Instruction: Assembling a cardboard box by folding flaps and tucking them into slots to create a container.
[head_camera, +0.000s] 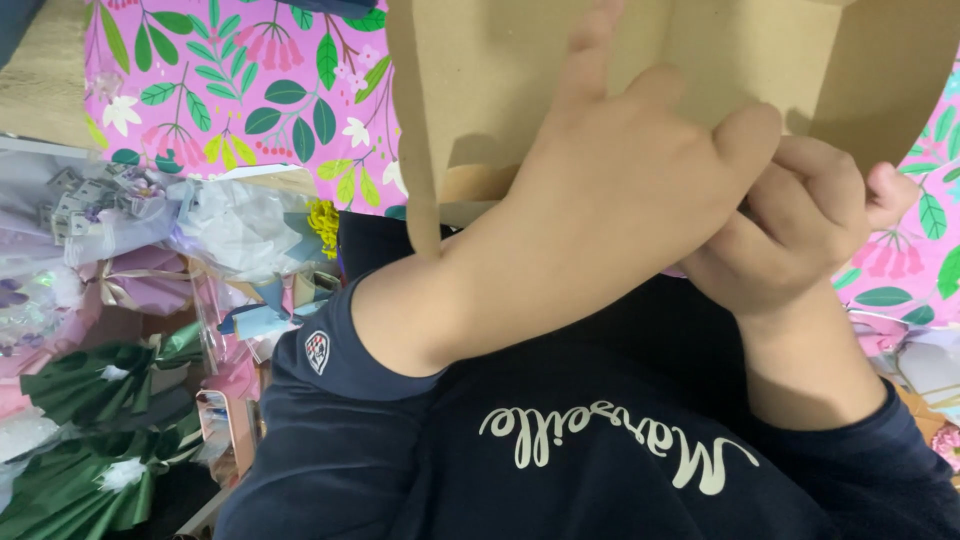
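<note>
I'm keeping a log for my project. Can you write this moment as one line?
left hand: pressed on brown cardboard box | right hand: curled at box edge | under box: pink floral paper | beside: wrapped bouquets

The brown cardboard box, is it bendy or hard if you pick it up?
Probably in between. The box looks like thin brown card with a flap hanging down at the left, so it would likely flex where folded. It seems light: the left hand and right hand hold it up close together. Its matte surface likely isn't slippery.
</note>
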